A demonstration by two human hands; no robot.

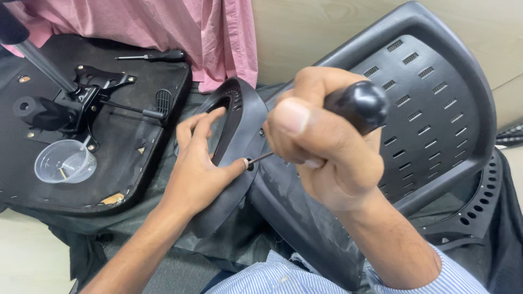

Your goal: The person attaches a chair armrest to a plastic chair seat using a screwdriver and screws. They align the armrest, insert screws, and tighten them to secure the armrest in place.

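I count two hands, two screwdrivers, one cup and two big chair parts. My right hand (321, 136) has its fingers wrapped tight around the glossy black rounded handle of a screwdriver with a thin metal shaft (357, 103), whose tip meets a screw hole on the curved black plastic armrest loop (242, 125). My left hand (199, 169) steadies that loop: the thumb presses just beside the tip, and the other fingers, held together, hook through the opening.

The armrest loop lies against the matte black plastic chair backrest with rows of small rectangular slots (430, 98), which spreads out to the right of the loop. Left of the loop lies an upturned black fabric seat base with a metal tilt mechanism bolted on it (92, 103). On that base, well apart from the loop, stands a clear round plastic cup (64, 161) holding small bits I cannot make out. A second, slim black-handled screwdriver (155, 55) rests at the base's far edge, before a hanging pink cloth (163, 27). No labels show.
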